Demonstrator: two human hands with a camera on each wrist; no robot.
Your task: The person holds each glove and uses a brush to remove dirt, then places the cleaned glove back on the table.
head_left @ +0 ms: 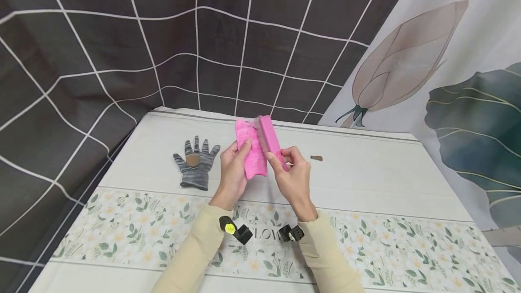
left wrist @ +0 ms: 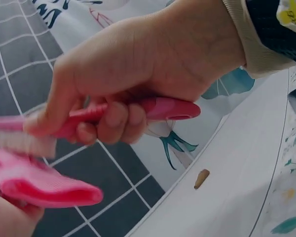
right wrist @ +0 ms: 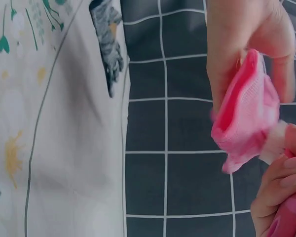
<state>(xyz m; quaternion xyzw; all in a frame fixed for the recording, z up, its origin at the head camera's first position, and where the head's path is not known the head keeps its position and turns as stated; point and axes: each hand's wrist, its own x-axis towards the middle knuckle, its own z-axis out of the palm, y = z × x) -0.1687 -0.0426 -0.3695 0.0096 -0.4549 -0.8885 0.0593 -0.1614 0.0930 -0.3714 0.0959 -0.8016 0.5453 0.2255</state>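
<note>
My left hand (head_left: pixel 234 168) holds a pink ribbed knit piece (head_left: pixel 255 159), its thumb lying across the front. An open, hollow cuff shows on this pink knit (right wrist: pixel 246 116) in the right wrist view. My right hand (head_left: pixel 294 176) grips the handle of a pink brush (head_left: pixel 270 135) with pale bristles. In the left wrist view the fingers wrap around the brush handle (left wrist: pixel 175 107), and the bristles (left wrist: pixel 24 143) meet the pink knit. Both things are held up over the table, close together.
A grey striped knit glove (head_left: pixel 195 177) lies flat at the left, with a brown patch (head_left: pixel 192 160) on its palm. Right of my hands lies a small brown piece (head_left: pixel 316 158). The white table cover (head_left: pixel 366 171) has a floral band; a dark checked curtain (head_left: pixel 220 35) hangs behind.
</note>
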